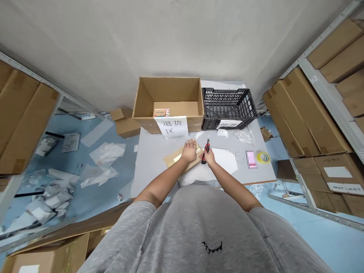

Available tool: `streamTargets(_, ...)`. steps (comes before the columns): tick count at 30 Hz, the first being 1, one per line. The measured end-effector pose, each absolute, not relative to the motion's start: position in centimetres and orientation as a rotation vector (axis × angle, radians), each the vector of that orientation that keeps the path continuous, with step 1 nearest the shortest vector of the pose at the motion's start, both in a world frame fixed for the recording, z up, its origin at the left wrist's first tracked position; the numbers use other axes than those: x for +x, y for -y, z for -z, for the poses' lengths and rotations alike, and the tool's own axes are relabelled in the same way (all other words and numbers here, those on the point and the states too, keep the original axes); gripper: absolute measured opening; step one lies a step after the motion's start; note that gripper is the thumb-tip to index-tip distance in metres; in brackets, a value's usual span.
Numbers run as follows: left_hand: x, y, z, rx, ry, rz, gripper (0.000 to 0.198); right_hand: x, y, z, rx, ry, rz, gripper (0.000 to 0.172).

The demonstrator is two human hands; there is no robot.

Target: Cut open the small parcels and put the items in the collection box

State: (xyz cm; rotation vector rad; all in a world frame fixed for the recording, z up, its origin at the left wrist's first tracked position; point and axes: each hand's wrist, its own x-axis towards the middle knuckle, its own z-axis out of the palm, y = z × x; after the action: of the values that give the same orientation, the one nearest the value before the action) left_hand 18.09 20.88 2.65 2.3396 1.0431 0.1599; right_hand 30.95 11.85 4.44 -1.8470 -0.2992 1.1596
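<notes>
A flat brown cardboard parcel (176, 158) lies on the grey table (150, 159) in front of me. My left hand (189, 149) rests on top of it with the fingers spread flat. My right hand (209, 156) is closed around a red and black utility knife (206, 148), whose tip points away from me at the parcel's right edge. A white bag (224, 161) lies under and to the right of my right hand.
At the table's back stand an open cardboard box (145, 99) with a paper label (172, 127) and a black plastic crate (227, 107). A pink pad (251, 159) and a yellow tape roll (263, 157) lie right. Shelves of cartons flank both sides; paper litters the floor left.
</notes>
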Motion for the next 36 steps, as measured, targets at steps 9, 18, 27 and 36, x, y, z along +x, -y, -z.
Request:
streamTargets(9,18.2,-21.3,-2.0,2.307,-1.100,-0.174,0.069,28.3,-9.7,-4.1,-1.788,0.303,-1.306,0.019)
streamTargets(18,18.0,-21.6,-2.0,2.300,-1.051,-0.148,0.068,27.5,-10.7,-4.3,-1.909,0.437,-1.282,0.026)
streamTargets(27,18.5,-22.6,-2.6,2.318,-1.043,-0.108,0.058,25.5,-10.9,-4.4,-1.890,0.476,-1.351,0.022)
streamTargets(36,16.2,-23.3,-3.7,2.279,-0.978,-0.196,0.071,30.4,-9.5,-4.0,-1.949,0.401,-1.121,0.030)
